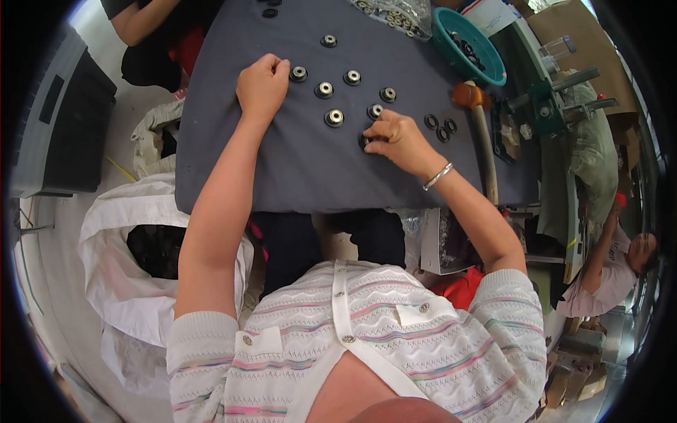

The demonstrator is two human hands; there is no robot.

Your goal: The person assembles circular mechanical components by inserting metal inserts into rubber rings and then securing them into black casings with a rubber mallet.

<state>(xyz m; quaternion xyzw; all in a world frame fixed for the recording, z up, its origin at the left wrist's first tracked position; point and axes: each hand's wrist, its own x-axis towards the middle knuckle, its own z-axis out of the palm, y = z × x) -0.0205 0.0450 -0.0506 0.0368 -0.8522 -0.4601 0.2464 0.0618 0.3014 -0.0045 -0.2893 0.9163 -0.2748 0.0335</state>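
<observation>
My right hand [403, 144] pinches a small black ring [365, 141] between thumb and fingertips, low over the grey-covered table [296, 169]. Just beyond those fingers lies a black ring with a metal bearing [375, 111] in its middle. Several more like it are spread across the cloth, among them a ring with a bearing [334, 118] and another ringed bearing [324, 89]. My left hand [264, 86] is closed, resting on the cloth beside a ringed bearing [298, 73]; whatever its fingers hold is hidden.
Three bare black rings [443, 132] lie right of my right hand, near a mallet [468, 95]. Behind stand a teal basin [471, 46] of black parts and a clear bag of metal bearings [402, 17]. A green metal fixture [546, 109] is at the right. Other people are at far left and right.
</observation>
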